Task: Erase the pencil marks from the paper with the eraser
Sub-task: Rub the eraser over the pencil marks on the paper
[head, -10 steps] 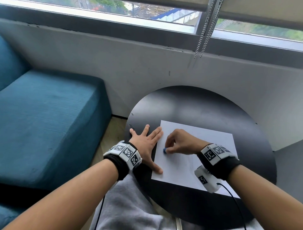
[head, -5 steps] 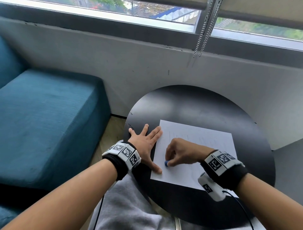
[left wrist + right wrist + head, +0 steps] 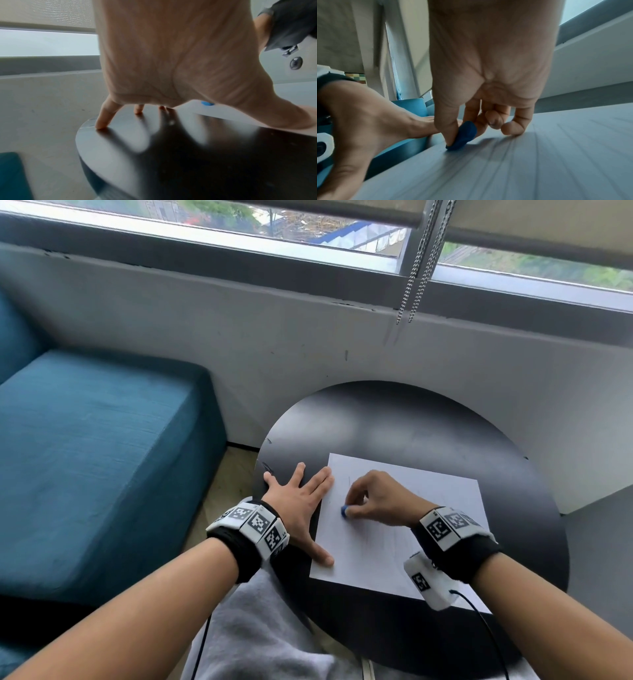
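One small blue eraser (image 3: 344, 511) is pinched at the tip of my right hand (image 3: 380, 499), between the thumb on its near side and the forefinger behind it; the right wrist view shows its lower end (image 3: 464, 136) pressed onto the paper (image 3: 404, 529), standing tilted rather than flat. I note that the remaining fingers (image 3: 513, 127) of that hand are curled under, with the little finger's tip touching the sheet just beside the eraser. The eraser sits near the paper's left edge, roughly midway along it, and close to my left hand (image 3: 301, 508). Faint pencil lines (image 3: 530, 155) run across the sheet on the side away from that edge; in the head view they are barely visible. My left hand lies flat with fingers straight and spread, holding nothing: the thumb presses the paper's near left part, the forefinger's tip reaches the far left corner, and the other fingertips (image 3: 101, 124) rest on the bare black tabletop. From the left wrist view the eraser (image 3: 207, 103) appears as a blue sliver beyond the palm. The paper lies on a round black table (image 3: 428, 422), which stands against a grey wall (image 3: 308, 344) below a window (image 3: 308, 231). A teal sofa (image 3: 96, 457) sits to the left of the table.
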Tool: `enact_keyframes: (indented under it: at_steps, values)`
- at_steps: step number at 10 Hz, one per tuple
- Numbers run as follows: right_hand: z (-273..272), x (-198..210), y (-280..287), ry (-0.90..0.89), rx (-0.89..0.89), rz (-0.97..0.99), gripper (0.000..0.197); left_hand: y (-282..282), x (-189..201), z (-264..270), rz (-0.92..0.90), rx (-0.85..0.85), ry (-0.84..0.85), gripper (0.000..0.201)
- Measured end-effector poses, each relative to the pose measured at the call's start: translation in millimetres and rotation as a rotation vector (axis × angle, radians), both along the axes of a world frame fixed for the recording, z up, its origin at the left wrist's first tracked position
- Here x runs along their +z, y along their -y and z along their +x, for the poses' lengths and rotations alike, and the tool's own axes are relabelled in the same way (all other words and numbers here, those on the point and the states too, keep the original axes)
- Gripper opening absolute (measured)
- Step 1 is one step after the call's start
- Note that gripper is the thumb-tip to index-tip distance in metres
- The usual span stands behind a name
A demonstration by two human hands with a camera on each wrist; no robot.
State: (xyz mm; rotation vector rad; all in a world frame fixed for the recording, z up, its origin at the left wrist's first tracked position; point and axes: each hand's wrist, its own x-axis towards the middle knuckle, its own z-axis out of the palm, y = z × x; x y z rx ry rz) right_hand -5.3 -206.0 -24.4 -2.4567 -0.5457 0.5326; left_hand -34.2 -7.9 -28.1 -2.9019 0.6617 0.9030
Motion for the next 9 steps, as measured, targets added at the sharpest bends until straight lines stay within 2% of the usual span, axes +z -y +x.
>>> enact_keyframes:
  at_steps: [1,2,3,4,5,6,8,9]
  values:
    - [-5.5,3.5,-4.0,-0.087,0.114,-0.061,0.005,-0.2,-0.7,0.1,0.002,-0.002,0.002,0.147]
    - [6.0,10.8,-9.1,-0.125,0.143,-0.121,0.007,-0.2,-0.1,0.6,-0.001,0.002,-0.001,0.147]
    - [34.3,13.2,-13.8,0.003,0.03,-0.111,0.009,-0.2,0.5,0.5,0.01,-0.003,-0.001,0.146]
    - [49.6,14.0,-16.6,0.051,-0.035,-0.135,0.011,-0.2,0.3,0.0,0.012,-0.005,-0.001,0.146]
    - [42.1,17.5,-17.7,-0.03,0.05,-0.169,0.01,-0.1,0.2,0.2,0.005,-0.005,-0.004,0.147]
    - [30.0,20.6,-17.9,-0.212,0.207,-0.208,0.012,-0.7,-0.6,1.0,0.002,-0.002,-0.006,0.148]
    - [41.9,10.6,-13.9,0.004,-0.006,-0.062,0.011,-0.5,0.8,0.0,0.002,-0.005,-0.007,0.146]
    - [30.8,10.1,-17.1,-0.05,0.064,-0.082,0.008,-0.6,0.0,-0.8,-0.001,-0.004,-0.006,0.146]
